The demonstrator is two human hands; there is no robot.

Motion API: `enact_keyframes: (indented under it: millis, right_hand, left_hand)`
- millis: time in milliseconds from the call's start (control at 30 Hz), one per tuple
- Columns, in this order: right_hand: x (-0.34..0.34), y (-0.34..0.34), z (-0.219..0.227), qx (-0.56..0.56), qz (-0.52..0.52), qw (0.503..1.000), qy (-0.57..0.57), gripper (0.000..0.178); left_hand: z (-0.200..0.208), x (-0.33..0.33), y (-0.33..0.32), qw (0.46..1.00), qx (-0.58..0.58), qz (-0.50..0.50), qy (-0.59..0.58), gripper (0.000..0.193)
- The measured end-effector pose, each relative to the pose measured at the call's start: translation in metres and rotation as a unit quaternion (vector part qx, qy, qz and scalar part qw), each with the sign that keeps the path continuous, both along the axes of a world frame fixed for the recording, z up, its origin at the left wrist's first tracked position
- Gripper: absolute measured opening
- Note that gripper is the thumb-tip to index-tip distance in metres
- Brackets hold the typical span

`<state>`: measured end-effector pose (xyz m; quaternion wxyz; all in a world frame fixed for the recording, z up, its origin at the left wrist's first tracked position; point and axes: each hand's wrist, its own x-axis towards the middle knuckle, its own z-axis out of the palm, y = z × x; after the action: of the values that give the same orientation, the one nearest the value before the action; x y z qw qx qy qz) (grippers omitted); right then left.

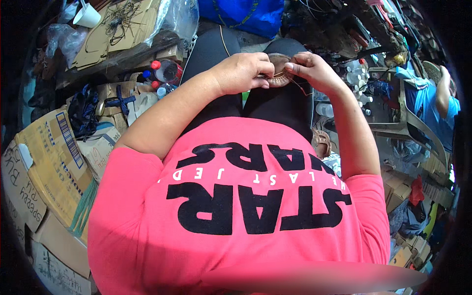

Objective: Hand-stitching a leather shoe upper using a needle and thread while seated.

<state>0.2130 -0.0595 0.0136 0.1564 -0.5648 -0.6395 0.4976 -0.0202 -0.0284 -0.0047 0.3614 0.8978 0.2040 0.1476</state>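
A brown leather shoe piece, with a pale puckered, stitched-looking rim, sits over my thighs between my two hands. My left hand is closed, its thumb and fingers pinching at the piece's left edge. On the right edge, my right hand grips with the thumb pressed near the rim and fingers curled behind. A thin thread loops down below the right fingers. Another cord rises from behind my left hand over my left thigh. Whether a needle is between the fingers cannot be seen.
At the left are cardboard boxes and bottles with coloured caps. Flattened cardboard bears tangled cords. A blue bag lies ahead. Several clear bottles, a chair and a person in blue are at the right.
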Motion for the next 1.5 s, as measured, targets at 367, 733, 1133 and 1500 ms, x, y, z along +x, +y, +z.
enact_keyframes:
  millis: [367, 733, 1133, 1500]
  right_hand:
    - [-0.008, -0.028, 0.011, 0.06, -0.129, 0.99, 0.015, 0.03]
    - [-0.007, -0.06, 0.024, 0.023, -0.063, 0.998, -0.006, 0.03]
    - [0.022, -0.079, 0.069, 0.1, -0.179, 0.975, 0.09, 0.019]
    - [-0.012, -0.062, 0.039, 0.142, -0.089, 0.979, -0.118, 0.026]
  left_hand:
    - [0.024, -0.069, 0.057, 0.959, 0.094, 0.268, 0.0, 0.022]
    - [0.008, 0.048, 0.037, 0.996, -0.086, 0.018, 0.025, 0.02]
    - [-0.007, 0.038, 0.058, 0.916, -0.394, -0.051, -0.048, 0.014]
    - [0.001, 0.035, 0.061, 0.905, -0.414, -0.096, 0.012, 0.029]
